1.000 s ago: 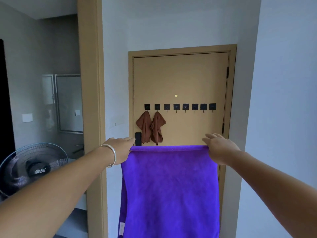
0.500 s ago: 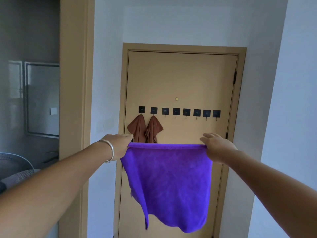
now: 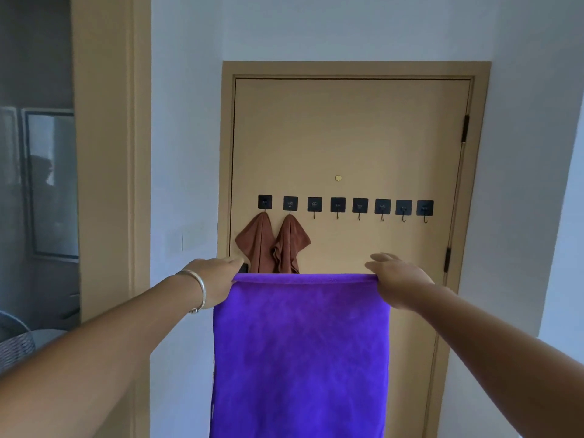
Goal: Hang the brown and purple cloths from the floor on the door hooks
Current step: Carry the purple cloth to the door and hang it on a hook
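I hold the purple cloth [image 3: 300,352] stretched flat between my hands, my left hand [image 3: 215,281] pinching its top left corner and my right hand [image 3: 399,284] pinching the top right, fingers curled over the hem. Half a second ago its bottom swung up and skewed; now it hangs straight and smooth, and the door [image 3: 350,147] is nearer, so I judge it ready to lift. Two brown cloths [image 3: 273,245] already hang on the two leftmost hooks [image 3: 338,205]. Six hooks to their right are bare, just above the top hem. Walls flank the door closely on both sides.
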Motion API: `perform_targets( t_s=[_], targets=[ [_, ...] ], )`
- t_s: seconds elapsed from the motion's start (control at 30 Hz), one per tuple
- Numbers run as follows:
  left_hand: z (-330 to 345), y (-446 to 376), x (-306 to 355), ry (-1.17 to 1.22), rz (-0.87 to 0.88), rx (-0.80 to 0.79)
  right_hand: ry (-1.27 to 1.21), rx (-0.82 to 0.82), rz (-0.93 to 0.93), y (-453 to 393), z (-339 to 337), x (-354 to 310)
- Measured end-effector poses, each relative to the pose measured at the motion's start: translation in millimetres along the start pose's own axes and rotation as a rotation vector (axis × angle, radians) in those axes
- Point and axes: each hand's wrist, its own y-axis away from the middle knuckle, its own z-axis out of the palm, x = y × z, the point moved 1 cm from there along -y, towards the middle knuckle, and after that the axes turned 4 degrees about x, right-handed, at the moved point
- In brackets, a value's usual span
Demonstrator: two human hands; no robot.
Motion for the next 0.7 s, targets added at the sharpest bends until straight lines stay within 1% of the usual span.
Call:
perform_targets(
  t_s=[0.13, 0.33, 0.53, 0.7],
  targets=[
    [13, -47, -1, 0.01, -0.019, -0.002, -0.019, 0.021, -0.024, -51, 25, 20],
    [32, -131, 6, -0.064, -0.053, -0.024, -0.066, 0.073, -0.027, -129, 50, 62],
    [64, -195, 12, -0.08, -0.077, -0.042, -0.08, 0.089, -0.052, -185, 80, 95],
    [89, -239, 5, -0.05, -0.07, -0.058, -0.097, 0.125, -0.075, -223, 101, 108]
  ],
)
